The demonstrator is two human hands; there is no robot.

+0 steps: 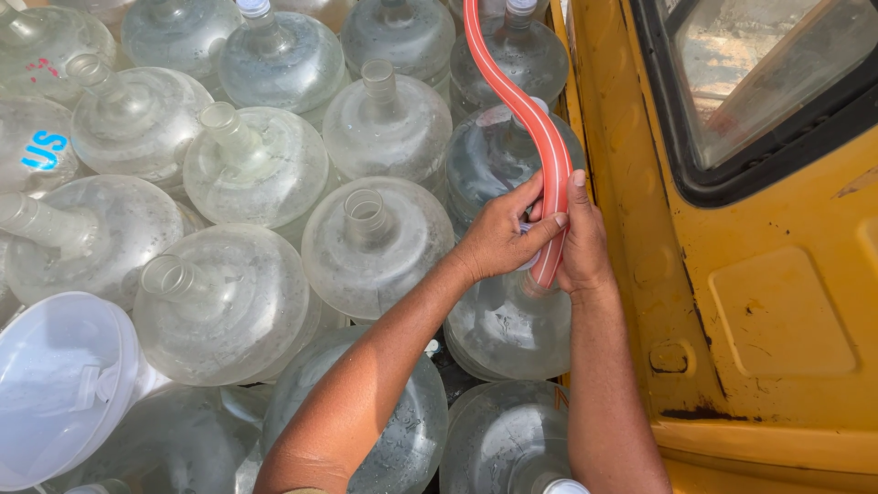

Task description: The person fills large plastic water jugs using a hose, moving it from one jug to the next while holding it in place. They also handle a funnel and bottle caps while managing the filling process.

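A red-orange hose (533,119) snakes down from the top of the head view and ends at the neck of a clear water jug (508,320). My left hand (498,240) grips the hose's lower end, thumb and fingers wrapped around it. My right hand (583,240) presses against the hose from the right side, thumb pointing up along it. The jug's mouth is hidden behind my hands.
Several big clear jugs (370,242) stand packed together at left, most with open necks, a few with white caps (254,8). A white funnel-like lid (59,384) lies at lower left. A yellow vehicle body (768,311) with a window fills the right side.
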